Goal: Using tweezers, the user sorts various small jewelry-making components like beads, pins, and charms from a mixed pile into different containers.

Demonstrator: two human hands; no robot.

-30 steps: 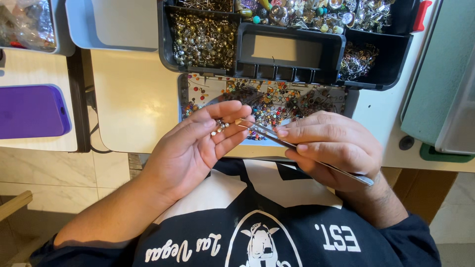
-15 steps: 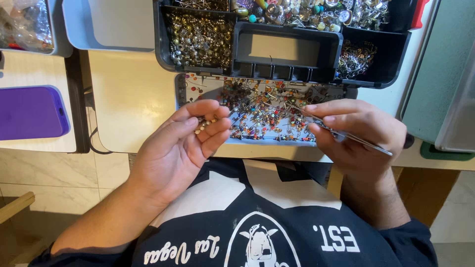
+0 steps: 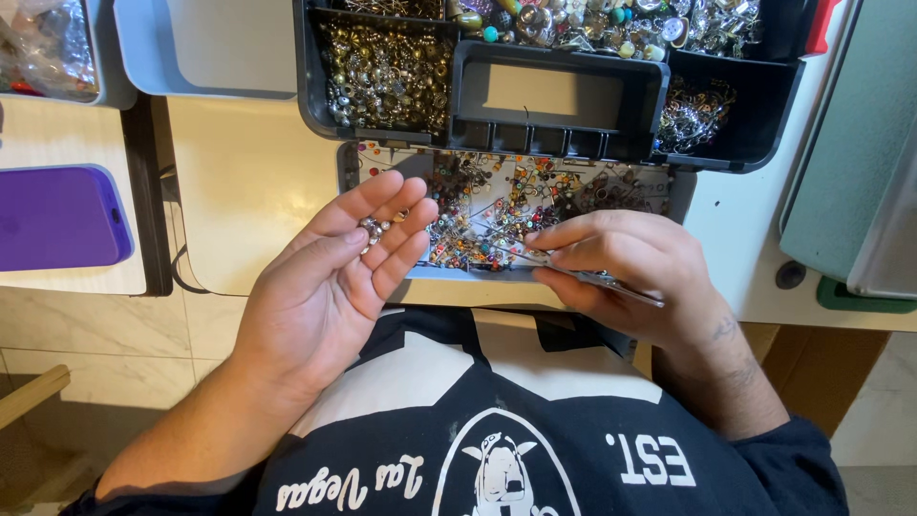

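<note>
My left hand (image 3: 334, 272) is palm up at the table's near edge, fingers half curled, with a few small silver beads (image 3: 371, 228) resting on the fingertips. My right hand (image 3: 621, 272) pinches thin metal tweezers (image 3: 592, 277), their tip over a flat grey tray (image 3: 350, 164) strewn with coloured beads and headpins (image 3: 497, 205). Both hands are just in front of that tray.
A dark compartment organizer (image 3: 562, 96) holds gold beads (image 3: 382, 72) and mixed silver charms behind the tray. A purple lidded box (image 3: 57, 215) lies at left, a grey tray (image 3: 205, 48) at top left, a green-grey case (image 3: 860, 153) at right.
My right hand with the tweezers moved right, away from the left palm, then lowered onto the bead tray. The left hand opened a little and shifted right.
</note>
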